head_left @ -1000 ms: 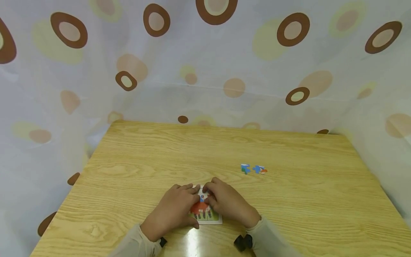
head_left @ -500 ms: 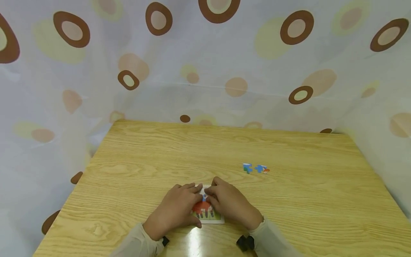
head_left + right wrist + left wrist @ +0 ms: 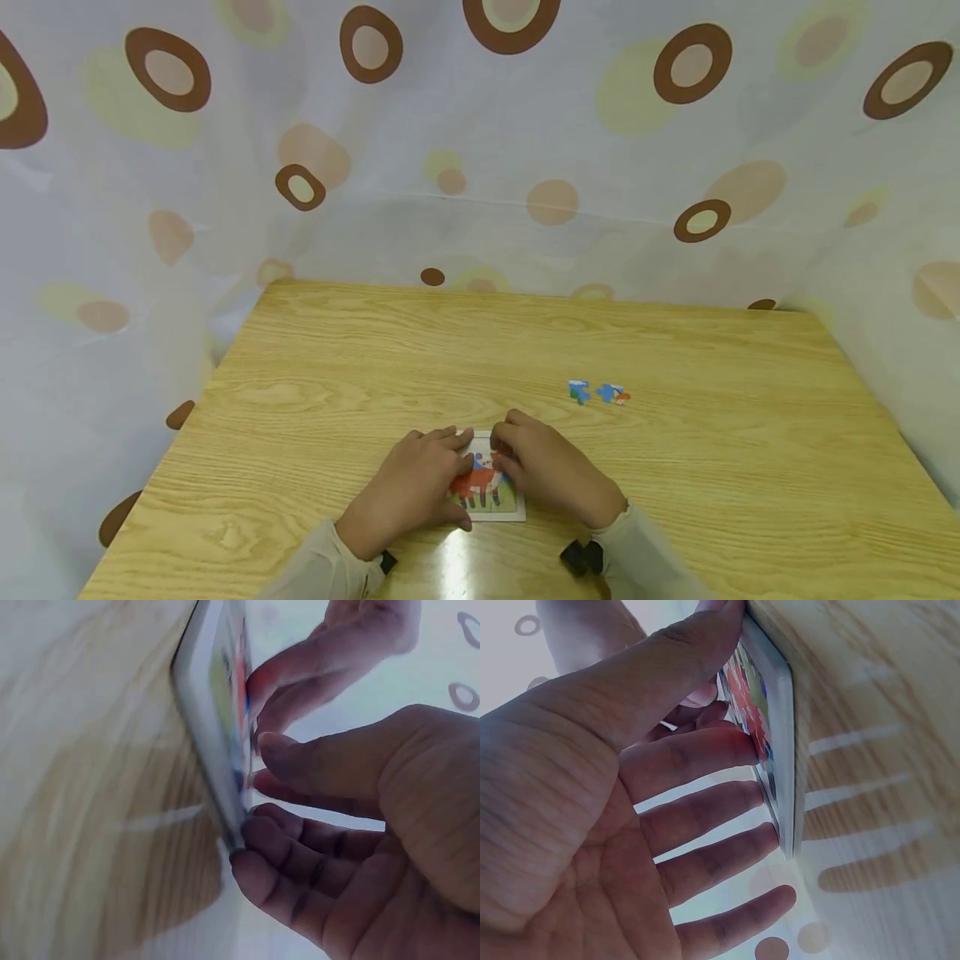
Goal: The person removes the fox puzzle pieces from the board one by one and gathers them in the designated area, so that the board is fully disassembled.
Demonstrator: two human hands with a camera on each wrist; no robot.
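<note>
A small jigsaw puzzle in a white-edged tray (image 3: 487, 517) lies near the table's front, showing a red fox-like animal on green. My left hand (image 3: 416, 487) lies over its left side. In the left wrist view its fingers (image 3: 705, 806) are straight and spread, some tips touching the tray, and the thumb reaches the near edge. My right hand (image 3: 551, 467) is at the puzzle's upper right, fingers bent. The right wrist view shows the thumb (image 3: 300, 757) apart from the index finger, with no piece visible between them; other fingertips are at the tray's edge. The hands hide parts of the picture.
Two loose blue jigsaw pieces, a left one (image 3: 578, 392) and a right one (image 3: 613, 394), lie on the wooden table (image 3: 360, 350) beyond my right hand. A spotted white cloth (image 3: 480, 150) surrounds the table's back and sides.
My right hand has shifted a little to the right, uncovering more of the animal's front and head. My left hand stays on the puzzle. The loose pieces keep their places.
</note>
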